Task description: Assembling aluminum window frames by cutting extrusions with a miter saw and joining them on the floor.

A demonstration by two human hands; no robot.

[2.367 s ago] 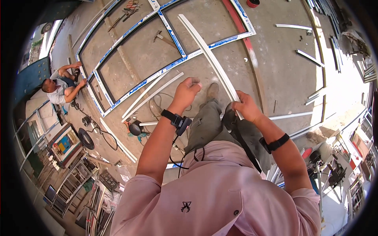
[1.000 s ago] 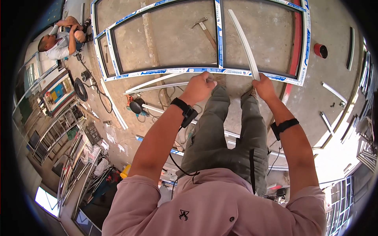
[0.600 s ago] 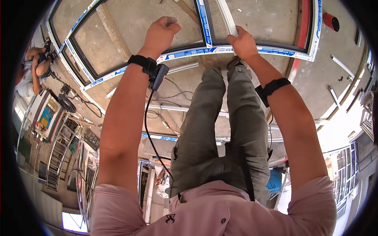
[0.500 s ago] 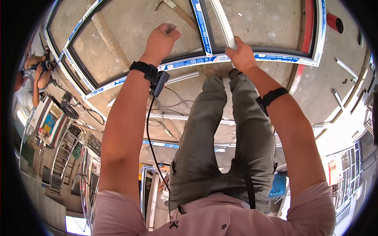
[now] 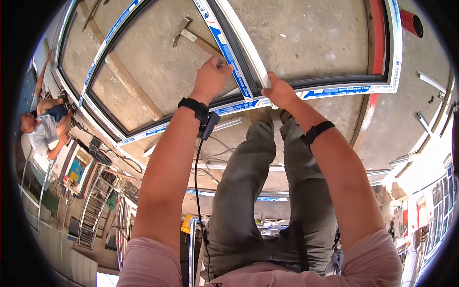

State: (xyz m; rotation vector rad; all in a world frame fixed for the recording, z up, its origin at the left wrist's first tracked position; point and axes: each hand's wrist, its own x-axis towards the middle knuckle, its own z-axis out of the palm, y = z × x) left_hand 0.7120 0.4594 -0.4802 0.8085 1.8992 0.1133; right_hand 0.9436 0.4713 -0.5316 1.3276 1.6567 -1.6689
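At upper centre, the right hand (image 5: 278, 92) pinches the lower end of a long white plastic-looking strip (image 5: 244, 43), beside a blue-filmed bar (image 5: 224, 48). The left hand (image 5: 210, 81) is curled; its hold I cannot tell. Frame (image 5: 344, 90) looks joined already, strip not yet fixed.

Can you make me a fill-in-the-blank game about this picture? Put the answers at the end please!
1. The right hand grips a long strip whose colour is ____.
2. The tool lying on the floor nearest the left hand is a ____.
3. The straps around both wrists are coloured ____.
4. Another person can be seen toward the picture's ____ edge.

Missing words: white; hammer; black; left.
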